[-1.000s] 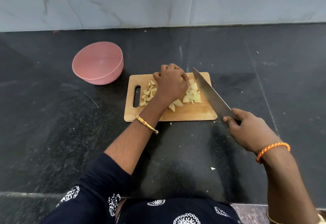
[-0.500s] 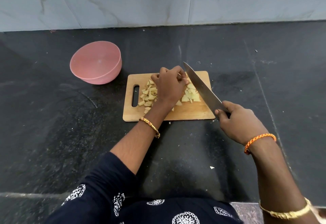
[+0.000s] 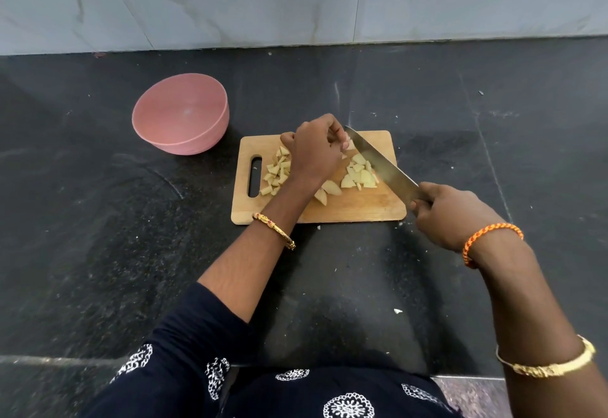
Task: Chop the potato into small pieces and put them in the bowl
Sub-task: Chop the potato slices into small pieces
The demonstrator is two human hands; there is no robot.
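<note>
1. Farthest left stands the pink bowl (image 3: 180,114), upright on the dark counter (image 3: 98,236), apart from the board and holding no potato that I can see; it lies up and to the left of everything I am cutting.
2. The wooden cutting board (image 3: 355,210) lies with its long axis left to right, handle slot toward the bowl; a heap of small potato pieces (image 3: 276,172) sits just beside that slot.
3. My left hand (image 3: 314,151) rests over the middle of the board, fingers curled down with the tips at the blade's flat; whether they pinch a piece beneath I cannot tell, since the hand hides it.
4. Right of that hand lie the larger potato chunks (image 3: 358,175), touching one another and pressed against the blade's left face; these, I judge, need more cuts.
5. The knife (image 3: 378,161) runs diagonally, tip toward the board's far edge beside my left fingertips, heel toward me at the right; the chunks lie left of its edge.
6. My right hand (image 3: 444,213) is clenched round the handle, just off the board's near right corner; the left is the hand nearer the bowl.
</note>
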